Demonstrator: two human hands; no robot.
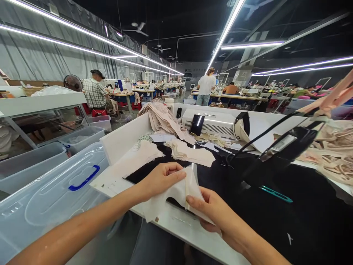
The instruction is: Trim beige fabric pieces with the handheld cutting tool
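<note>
A pale cream cut fabric piece (176,187) with a curved edge is held up over the front edge of the table. My left hand (162,178) pinches its upper part between thumb and fingers. Lower on the right side, my right hand (212,208) grips the same piece, thumb on top and fingers partly hidden behind it. A seam or fold runs down between the two thumbs. Just beyond my hands lie a stack of cream fabric pieces (190,152) and another pale stack (143,158) to its left.
Black cloth (275,221) covers much of the table, with a teal thread snipper (275,194) on it. A black clamp-like device (286,143) rises at right. A white slotted machine (209,121) stands behind. A lidded clear bin (68,184) is at left. Other people sit and stand farther off.
</note>
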